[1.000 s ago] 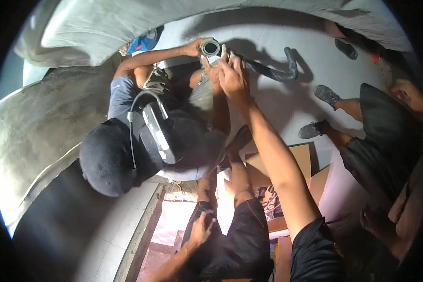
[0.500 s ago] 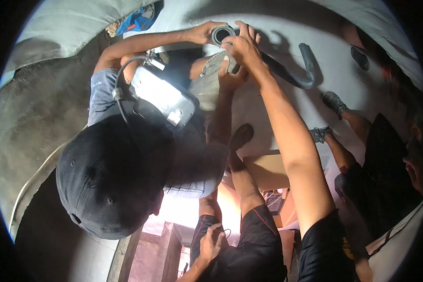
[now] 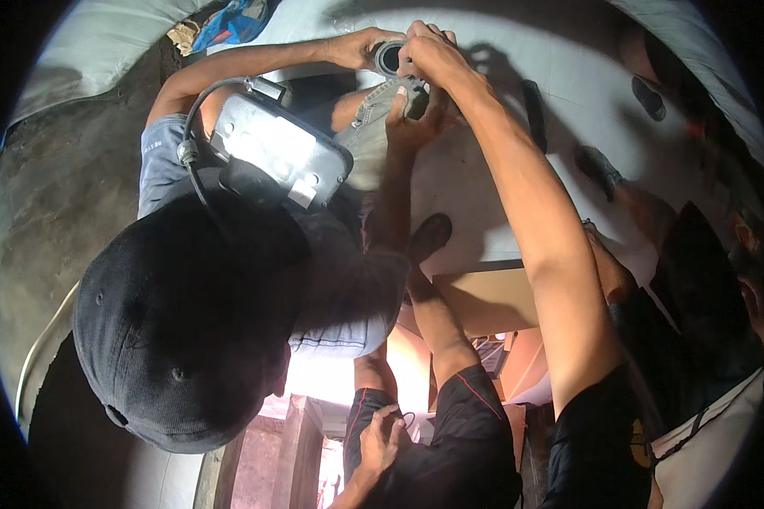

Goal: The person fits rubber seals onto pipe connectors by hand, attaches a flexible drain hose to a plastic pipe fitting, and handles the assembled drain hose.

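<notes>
My right hand reaches up from the lower right and is closed on the right side of a round grey pipe end, whose dark opening shows. A co-worker in a black cap grips its left side with one hand. That person's other hand is just below, by a grey-green thing I cannot make out. Part of a dark hose shows beyond my forearm. My left hand lies on my black shorts, its fingers curled beside a thin dark loop; what they hold is hidden.
A lit metal box with a cable sits by the co-worker's shoulder. A brown cardboard box stands beyond my legs. Other people's legs and feet are at the right. A blue bag lies at the far left.
The co-worker's head and the metal box have shifted left in the view. The pipe end has moved slightly left and up with the hands on it. Less of the hose shows beyond my arm.
</notes>
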`<state>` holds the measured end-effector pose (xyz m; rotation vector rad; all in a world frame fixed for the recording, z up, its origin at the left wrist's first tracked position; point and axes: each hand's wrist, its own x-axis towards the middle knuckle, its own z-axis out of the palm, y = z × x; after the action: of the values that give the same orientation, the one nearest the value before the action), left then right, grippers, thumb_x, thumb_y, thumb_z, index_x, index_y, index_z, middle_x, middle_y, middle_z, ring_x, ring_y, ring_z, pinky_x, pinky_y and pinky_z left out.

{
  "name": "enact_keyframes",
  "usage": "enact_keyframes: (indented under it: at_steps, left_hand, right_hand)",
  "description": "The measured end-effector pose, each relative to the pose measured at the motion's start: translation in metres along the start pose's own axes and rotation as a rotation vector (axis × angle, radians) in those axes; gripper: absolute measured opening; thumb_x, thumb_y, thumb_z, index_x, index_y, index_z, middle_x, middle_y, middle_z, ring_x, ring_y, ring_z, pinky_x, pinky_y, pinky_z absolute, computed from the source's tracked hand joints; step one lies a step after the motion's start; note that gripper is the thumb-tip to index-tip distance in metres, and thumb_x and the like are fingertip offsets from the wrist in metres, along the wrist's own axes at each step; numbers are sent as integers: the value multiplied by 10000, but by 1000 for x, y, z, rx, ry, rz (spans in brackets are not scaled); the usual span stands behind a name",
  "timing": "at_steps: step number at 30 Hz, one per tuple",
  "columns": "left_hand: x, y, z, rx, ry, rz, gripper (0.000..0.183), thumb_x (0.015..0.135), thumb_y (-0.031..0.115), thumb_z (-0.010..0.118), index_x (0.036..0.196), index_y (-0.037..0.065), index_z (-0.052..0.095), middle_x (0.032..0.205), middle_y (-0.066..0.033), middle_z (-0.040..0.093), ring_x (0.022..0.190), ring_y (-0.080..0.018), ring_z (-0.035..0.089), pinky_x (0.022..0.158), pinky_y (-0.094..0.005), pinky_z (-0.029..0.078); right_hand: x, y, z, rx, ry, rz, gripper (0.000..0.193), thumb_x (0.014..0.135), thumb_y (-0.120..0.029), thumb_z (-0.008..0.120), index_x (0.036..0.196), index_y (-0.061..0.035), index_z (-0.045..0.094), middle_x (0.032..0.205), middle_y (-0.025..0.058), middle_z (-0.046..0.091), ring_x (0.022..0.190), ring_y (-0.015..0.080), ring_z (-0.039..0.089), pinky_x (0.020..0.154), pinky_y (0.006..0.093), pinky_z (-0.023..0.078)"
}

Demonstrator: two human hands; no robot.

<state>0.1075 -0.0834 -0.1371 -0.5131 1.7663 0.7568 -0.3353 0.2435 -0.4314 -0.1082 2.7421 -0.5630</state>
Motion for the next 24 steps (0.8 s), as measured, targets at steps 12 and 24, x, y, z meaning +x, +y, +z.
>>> enact_keyframes:
  at_steps: [12,24]
  left_hand:
    - [2,-7,-4,11,97,123,305,905,139,649,1178,34,561,950,-198,679,844,-287,679,764,-367,520]
    - [0,-8,-4,-31,93,106,318,904,91,652,1197,36,543,877,-166,681,767,-238,675,718,-342,519]
  right_hand:
    - [-4,-3,13,-162,258,-330,279,790,-77,585,1062,-67,647,1346,88,512,1204,303,470,1065,419,379]
    - [-2,18,6,-215,424,-577,151,786,-99,620,907,-27,566,1080,110,573,1064,284,547,1040,449,373]
